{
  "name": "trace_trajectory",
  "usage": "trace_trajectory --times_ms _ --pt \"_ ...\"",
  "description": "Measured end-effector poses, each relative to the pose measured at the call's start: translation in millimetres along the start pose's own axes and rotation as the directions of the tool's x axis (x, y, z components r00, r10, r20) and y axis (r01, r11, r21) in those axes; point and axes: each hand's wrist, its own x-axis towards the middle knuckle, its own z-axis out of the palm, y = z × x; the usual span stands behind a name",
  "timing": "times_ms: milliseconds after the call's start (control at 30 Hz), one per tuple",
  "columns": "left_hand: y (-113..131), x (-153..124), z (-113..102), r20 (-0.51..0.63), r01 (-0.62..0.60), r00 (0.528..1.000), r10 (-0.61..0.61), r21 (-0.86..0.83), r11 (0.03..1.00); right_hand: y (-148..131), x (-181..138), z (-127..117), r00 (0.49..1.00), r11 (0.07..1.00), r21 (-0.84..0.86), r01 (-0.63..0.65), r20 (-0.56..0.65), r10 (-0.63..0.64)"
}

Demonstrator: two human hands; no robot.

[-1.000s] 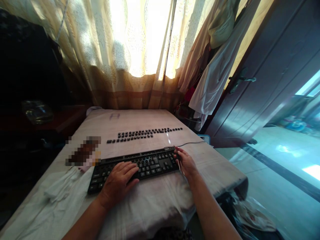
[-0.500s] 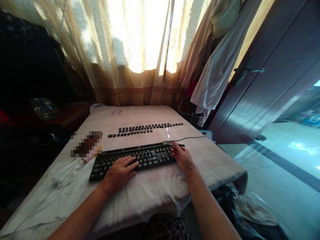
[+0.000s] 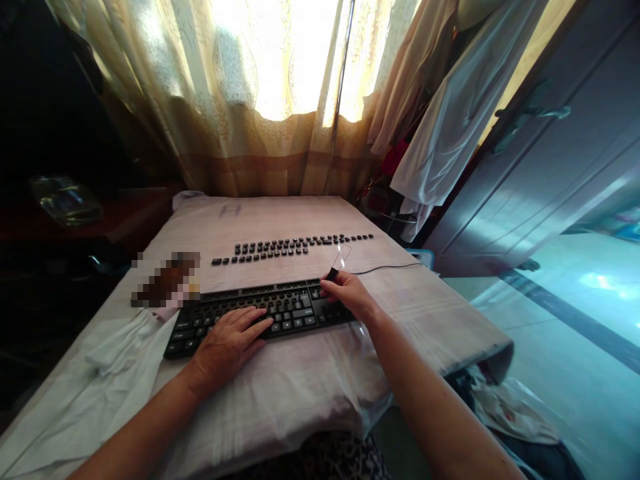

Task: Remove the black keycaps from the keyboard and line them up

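A black keyboard (image 3: 303, 313) lies across the cloth-covered table, with some of its keys off. My left hand (image 3: 227, 343) rests flat on its middle with the fingers stretched out. Over the keyboard's right part, my right hand (image 3: 350, 291) pinches a wire keycap puller (image 3: 332, 274) by its dark handle, the thin wire loop pointing up and away. Beyond the keyboard, loose black keycaps (image 3: 271, 254) stand in rows on the cloth.
White cloth (image 3: 120, 367) lies bunched at the table's left, beside a blurred-out object (image 3: 167, 280). A cable (image 3: 390, 267) runs right from the keyboard. Curtains (image 3: 280, 160) hang behind the table. A door (image 3: 500, 193) stands at the right.
My right hand has moved left over the keyboard and turned the keycap puller so its wire loop points upward. My left hand stays on the keys. The view has shifted slightly.
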Motion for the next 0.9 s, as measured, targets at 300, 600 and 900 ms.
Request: trace_trajectory --times_ms 300,600,900 --pt "4.9 9.8 -7.7 -0.022 -0.090 0.996 0.090 -0.001 0.996 7.5 23.0 11.4 0.966 0.975 -0.162 0.153 0.235 -0.112" --pt "19.5 16.6 2.7 -0.058 -0.084 0.995 0.079 -0.083 0.993 3.0 21.6 5.8 0.805 0.692 -0.443 0.570 0.468 -0.364" --pt "20.0 14.6 4.7 -0.056 -0.050 0.998 0.043 -0.136 0.989 5.8 25.1 3.2 0.693 0.602 -0.390 0.697 0.583 -0.425"
